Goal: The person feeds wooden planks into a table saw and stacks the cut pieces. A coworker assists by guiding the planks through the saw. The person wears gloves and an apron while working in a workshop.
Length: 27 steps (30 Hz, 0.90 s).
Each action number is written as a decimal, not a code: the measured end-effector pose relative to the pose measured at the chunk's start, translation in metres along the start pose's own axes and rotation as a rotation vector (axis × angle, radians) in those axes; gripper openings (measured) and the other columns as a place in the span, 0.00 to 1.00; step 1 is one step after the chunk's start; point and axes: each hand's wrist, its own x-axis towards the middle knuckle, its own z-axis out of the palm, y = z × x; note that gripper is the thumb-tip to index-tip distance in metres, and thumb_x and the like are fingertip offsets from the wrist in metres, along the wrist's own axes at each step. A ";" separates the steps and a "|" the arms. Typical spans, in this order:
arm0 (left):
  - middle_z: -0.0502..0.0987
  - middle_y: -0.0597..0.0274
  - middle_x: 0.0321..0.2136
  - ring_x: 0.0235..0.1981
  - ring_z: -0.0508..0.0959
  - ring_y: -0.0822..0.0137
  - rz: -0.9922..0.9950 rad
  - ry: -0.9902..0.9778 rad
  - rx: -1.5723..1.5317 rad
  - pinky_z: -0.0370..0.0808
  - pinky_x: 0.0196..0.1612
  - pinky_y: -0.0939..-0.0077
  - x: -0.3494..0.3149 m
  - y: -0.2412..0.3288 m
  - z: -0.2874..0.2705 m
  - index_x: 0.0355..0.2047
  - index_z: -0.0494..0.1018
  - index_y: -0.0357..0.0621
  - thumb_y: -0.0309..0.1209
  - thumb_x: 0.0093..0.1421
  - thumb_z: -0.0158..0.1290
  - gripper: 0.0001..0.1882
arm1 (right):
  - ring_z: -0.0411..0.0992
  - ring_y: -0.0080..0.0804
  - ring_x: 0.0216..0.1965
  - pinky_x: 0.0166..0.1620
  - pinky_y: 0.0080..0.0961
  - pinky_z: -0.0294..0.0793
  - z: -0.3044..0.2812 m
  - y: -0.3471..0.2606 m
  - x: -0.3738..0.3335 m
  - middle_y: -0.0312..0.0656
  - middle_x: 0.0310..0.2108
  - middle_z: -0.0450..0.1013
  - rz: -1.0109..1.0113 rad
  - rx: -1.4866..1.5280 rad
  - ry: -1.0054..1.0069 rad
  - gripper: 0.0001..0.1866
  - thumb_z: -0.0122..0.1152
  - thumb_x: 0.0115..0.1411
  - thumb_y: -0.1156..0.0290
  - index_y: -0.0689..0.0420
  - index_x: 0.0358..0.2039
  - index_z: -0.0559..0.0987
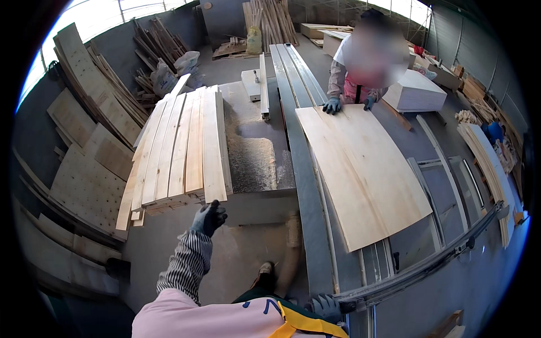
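Planks (pixel 179 149): stacked on the left side of the desk (pixel 285 169), long axes running away from the wearer, far ends slanting right, near ends overhanging the desk edge.
Left hand (pixel 208 218): gloved, at the near end of the rightmost plank; forearm raised forward from below, fingers partly curled, fingertip at the plank end; grip cannot be told.
Right hand (pixel 325 307): gloved, low beside the near end of the rail (pixel 406 272), partly covered by clothing; openness and hold cannot be told.
Sawdust (pixel 251 158): on the desk, right of the planks.
Sheet (pixel 363 174): right of the desk, long axis slanting near-right, co-worker's hand (pixel 332 105) on its far edge.
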 end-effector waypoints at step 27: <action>0.71 0.59 0.17 0.20 0.76 0.62 0.094 0.314 0.054 0.75 0.21 0.70 0.041 0.032 0.032 0.34 0.69 0.37 0.50 0.62 0.47 0.24 | 0.70 0.41 0.45 0.51 0.42 0.67 0.069 0.087 0.290 0.41 0.40 0.72 0.171 0.072 0.147 0.20 0.63 0.46 0.59 0.54 0.38 0.75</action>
